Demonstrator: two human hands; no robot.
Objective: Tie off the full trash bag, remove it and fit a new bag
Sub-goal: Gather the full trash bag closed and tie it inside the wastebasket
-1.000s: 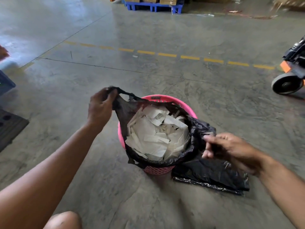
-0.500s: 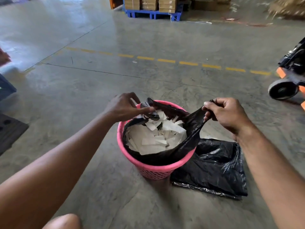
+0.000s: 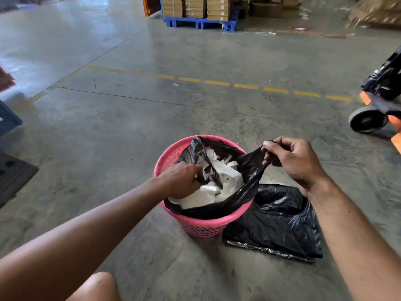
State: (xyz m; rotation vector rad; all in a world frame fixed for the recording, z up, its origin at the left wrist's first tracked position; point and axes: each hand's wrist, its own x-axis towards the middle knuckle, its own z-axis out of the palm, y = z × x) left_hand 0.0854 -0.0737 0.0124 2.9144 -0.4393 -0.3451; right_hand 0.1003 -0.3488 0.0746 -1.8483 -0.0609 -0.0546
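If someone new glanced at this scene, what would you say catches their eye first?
The pink basket on the concrete floor stands out first, lined with a black trash bag full of white paper scraps. The left hand and right hand each grip the bag's edge. A spare black bag lies flat to the basket's right.

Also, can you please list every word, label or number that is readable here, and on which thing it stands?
None can be read.
Cardboard boxes on the blue pallet: small white labels, too blurred to read.
Pink basket, black bag, white paper scraps: no text visible.
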